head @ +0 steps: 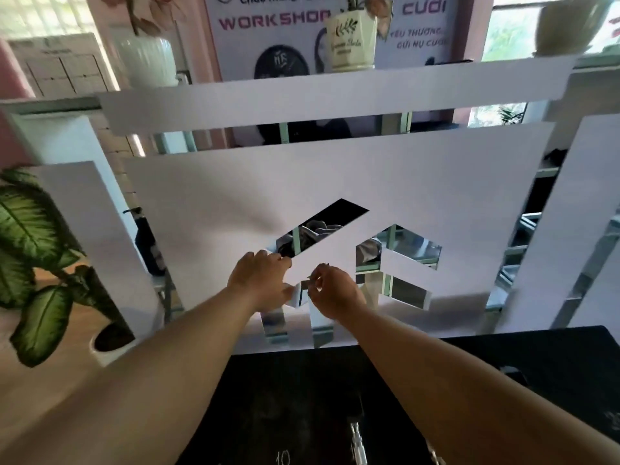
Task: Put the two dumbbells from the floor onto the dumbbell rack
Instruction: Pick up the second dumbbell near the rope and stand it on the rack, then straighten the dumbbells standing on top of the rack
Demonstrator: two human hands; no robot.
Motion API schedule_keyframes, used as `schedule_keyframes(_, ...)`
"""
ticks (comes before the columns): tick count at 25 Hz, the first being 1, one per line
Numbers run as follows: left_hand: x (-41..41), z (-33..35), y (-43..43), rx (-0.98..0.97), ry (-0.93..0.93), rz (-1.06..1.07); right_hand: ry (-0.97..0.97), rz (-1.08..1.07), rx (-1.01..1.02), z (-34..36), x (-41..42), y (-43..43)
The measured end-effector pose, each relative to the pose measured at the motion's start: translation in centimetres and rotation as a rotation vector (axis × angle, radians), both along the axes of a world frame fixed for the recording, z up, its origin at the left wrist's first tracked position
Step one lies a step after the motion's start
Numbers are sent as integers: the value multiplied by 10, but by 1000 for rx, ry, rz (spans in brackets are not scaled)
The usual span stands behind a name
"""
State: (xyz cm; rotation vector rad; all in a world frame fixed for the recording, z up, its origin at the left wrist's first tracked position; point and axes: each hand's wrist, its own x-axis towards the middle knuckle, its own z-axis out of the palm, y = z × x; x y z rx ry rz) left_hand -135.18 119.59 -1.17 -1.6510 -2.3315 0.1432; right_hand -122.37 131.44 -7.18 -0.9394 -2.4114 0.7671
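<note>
At the bottom edge a black dumbbell head point(268, 441) marked "10" shows, with a chrome handle point(356, 437) beside it; a second chrome piece point(435, 456) peeks in to the right. They lie on a dark black surface point(503, 357) below me, and I cannot tell if it is the rack. Both arms stretch forward over it. My left hand point(261, 280) pinches the diagonal bar of a white cut-out panel point(218, 203) between fingers and thumb. My right hand point(335, 290) is curled at the same bar, fingertips together; what they hold is unclear.
The white panel and white slats point(335, 92) stand like a fence straight ahead. A large leafy plant in a white pot point(37, 263) sits at the left on a wooden floor. Plant pots point(352, 38) and a poster are behind the fence.
</note>
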Motion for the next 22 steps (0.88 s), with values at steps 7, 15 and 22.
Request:
schedule_keyframes(7, -14, 58, -138, 119, 41, 44, 35, -47, 118, 65, 17, -101)
schedule_keyframes(15, -19, 62, -288, 105, 21, 18, 12, -86, 149, 74, 19, -245)
schedule_keyframes(22, -26, 62, -347, 96, -25, 65, 0, -23, 175, 75, 4, -303)
